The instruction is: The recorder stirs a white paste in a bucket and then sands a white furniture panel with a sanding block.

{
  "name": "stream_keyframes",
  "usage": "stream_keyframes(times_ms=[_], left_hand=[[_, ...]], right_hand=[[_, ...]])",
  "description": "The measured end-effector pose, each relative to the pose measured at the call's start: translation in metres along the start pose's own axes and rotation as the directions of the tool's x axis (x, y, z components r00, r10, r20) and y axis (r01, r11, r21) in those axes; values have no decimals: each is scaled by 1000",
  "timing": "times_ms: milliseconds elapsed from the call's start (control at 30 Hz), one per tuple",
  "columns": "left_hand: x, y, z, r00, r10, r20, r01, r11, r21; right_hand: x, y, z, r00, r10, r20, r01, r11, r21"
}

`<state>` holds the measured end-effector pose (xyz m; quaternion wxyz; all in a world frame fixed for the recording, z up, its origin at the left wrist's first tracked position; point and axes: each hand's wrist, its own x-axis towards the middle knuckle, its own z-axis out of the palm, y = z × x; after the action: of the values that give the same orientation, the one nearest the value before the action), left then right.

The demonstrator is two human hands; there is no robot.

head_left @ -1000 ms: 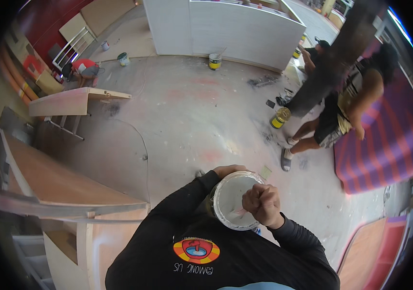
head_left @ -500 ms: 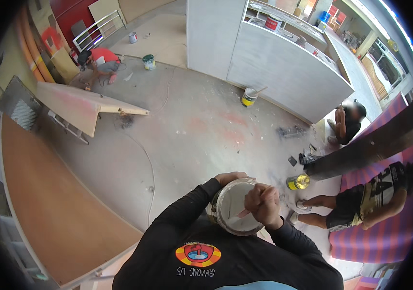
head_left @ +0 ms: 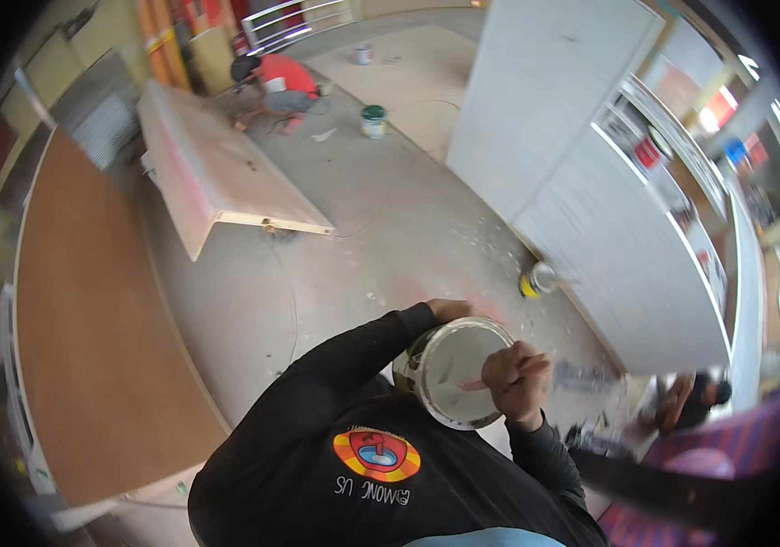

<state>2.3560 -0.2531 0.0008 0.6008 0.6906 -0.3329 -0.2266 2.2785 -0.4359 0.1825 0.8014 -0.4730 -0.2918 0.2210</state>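
Round pail [head_left: 411, 366] is sitting close against the front of the black shirt [head_left: 271, 456], its mouth facing up. Right hand [head_left: 517, 378] is clenching around a stick [head_left: 473, 386] above the opening; the flat pinkish end is pointing into pale grey-white contents. Left hand [head_left: 452, 312] is curving along the pail's far side, fingertips hiding; cannot tell how firmly they are gripping.

Risks, as judged: a slackening left hold could be letting the pail tip if the stick is pressing hard on one wall. Brisk stirring could be slopping liquid over the rim; a fast lift could be flicking drips onto the shirt.

Materials: the circular rim is wearing a rough whitish crust. Floor [head_left: 244, 283] is looking hard and grey, showing pale specks and reddish dusting. Big brown panel [head_left: 98, 337] is showing a smooth face, bowing perhaps only through the lens. Pale board [head_left: 216, 164] is showing pinkish staining. Yellow-banded can [head_left: 536, 281] is standing beside the white-grey counter [head_left: 627, 264].
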Motion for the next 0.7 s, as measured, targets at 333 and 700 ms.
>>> stream_keyframes(times_ms=[333, 700], left_hand=[[33, -77, -246, 984, -151, -100, 146, 988, -53], [-14, -96, -553, 913, 14, -407, -45, 997, -66]], right_hand=[[290, 54, -75, 968, -200, 153, 207, 978, -30], [593, 129, -38, 968, 112, 223, -112, 994, -10]])
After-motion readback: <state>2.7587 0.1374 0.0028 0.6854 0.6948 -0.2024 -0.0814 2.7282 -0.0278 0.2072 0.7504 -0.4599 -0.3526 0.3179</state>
